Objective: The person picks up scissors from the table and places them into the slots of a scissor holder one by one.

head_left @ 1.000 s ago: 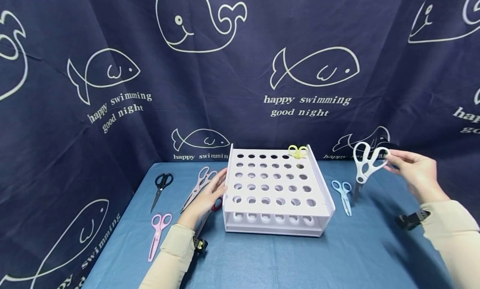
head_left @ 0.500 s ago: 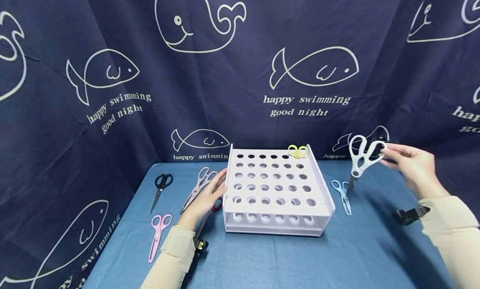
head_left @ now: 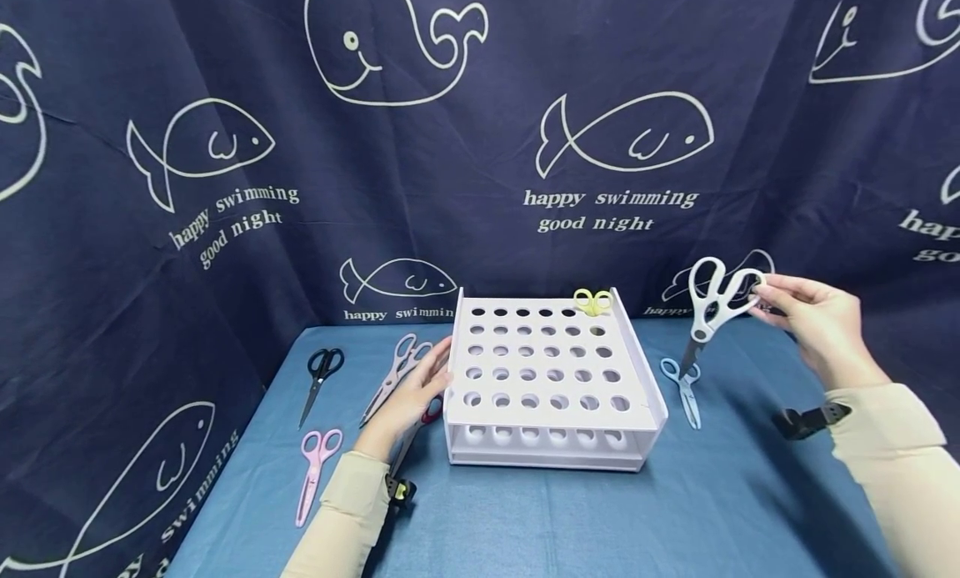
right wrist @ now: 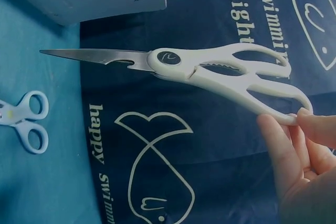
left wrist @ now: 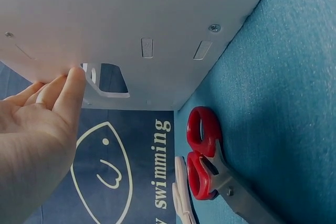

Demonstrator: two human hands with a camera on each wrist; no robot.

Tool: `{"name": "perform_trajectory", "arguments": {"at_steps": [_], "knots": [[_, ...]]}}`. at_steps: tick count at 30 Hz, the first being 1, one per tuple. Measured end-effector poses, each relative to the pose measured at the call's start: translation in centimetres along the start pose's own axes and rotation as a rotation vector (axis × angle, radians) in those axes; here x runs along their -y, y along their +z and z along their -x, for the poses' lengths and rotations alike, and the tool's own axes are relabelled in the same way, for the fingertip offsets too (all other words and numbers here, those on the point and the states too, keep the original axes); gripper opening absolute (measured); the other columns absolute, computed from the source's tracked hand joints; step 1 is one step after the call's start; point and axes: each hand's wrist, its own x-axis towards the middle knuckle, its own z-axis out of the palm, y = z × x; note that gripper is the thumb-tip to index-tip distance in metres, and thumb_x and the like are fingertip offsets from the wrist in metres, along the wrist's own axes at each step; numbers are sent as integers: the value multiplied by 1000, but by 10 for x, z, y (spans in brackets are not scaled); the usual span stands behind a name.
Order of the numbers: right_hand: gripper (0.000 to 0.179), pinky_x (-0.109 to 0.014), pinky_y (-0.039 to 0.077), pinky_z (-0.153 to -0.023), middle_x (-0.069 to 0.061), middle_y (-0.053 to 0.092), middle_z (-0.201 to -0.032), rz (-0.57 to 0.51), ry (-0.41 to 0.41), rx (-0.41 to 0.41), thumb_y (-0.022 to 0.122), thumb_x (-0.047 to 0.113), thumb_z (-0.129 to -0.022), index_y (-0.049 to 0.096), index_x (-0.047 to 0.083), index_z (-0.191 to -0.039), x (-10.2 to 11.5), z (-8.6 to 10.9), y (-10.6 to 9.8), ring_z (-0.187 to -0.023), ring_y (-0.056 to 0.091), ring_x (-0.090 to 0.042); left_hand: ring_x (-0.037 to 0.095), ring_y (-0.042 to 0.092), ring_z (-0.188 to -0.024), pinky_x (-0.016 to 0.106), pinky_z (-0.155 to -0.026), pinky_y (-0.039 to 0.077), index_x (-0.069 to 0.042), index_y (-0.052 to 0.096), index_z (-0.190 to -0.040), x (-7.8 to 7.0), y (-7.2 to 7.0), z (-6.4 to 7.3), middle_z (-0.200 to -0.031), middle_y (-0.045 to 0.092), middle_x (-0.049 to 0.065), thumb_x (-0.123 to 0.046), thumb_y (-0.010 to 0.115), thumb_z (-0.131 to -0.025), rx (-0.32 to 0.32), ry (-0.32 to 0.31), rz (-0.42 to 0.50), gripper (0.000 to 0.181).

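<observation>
The left hand (head_left: pixel 405 401) is laid straight-fingered against the left wall of a white plastic many-holed rack (head_left: pixel 540 363); right of it, white-handled steel scissors (right wrist: pixel 178 69) are pinched in the right hand (head_left: pixel 825 324). The table (head_left: pixel 540 528) is clothed in blue, backed by navy fish-printed fabric (head_left: pixel 420 161). Counted besides: four black, red and pink pairs (head_left: pixel 312 469) left of the rack, one light-blue pair (head_left: pixel 686 386) right, one yellow pair (head_left: pixel 593 309) in it.

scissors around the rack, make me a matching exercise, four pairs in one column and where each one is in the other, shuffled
1. white scissors
2. yellow scissors
3. light blue scissors
4. black scissors

A. lying right of the rack
B. lying on the cloth at the far left
C. pinched in the right hand
D. at the rack's back right corner

Pairs: 1-C, 2-D, 3-A, 4-B
</observation>
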Motion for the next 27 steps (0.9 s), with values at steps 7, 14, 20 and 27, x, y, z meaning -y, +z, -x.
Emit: {"name": "perform_trajectory", "arguments": {"at_steps": [7,14,20,27], "knots": [[23,-26,60,-59,0,74,-79,3,-5,10,66,-14,-81,78,5,-86,7,-4,9,-68,72,-11,24,16,-150,44,-121,17,-16,16,-156,-1,-1,-1,-163,15,6,-17,44,-103,6,16,5,59],[24,-27,60,-59,1,75,-82,-7,-8,8,66,-15,-81,78,5,-86,12,-7,15,-69,72,-10,26,16,-150,46,-121,18,-16,17,-156,2,1,1,-163,15,7,-17,43,-104,-4,14,8,59],[24,-28,60,-58,1,75,-83,-22,-19,16,66,-16,-80,77,4,-87,14,-8,20,-68,72,-11,25,18,-149,45,-120,19,-17,17,-156,3,1,0,-163,16,5,-18,43,-104,-12,15,8,58],[22,-27,60,-59,-1,75,-80,-19,-23,39,67,-14,-81,77,5,-87,21,-11,28,-69,72,-11,27,16,-150,46,-121,18,-15,16,-156,2,2,1,-163,15,8,-15,43,-104,-3,24,22,59]]}}
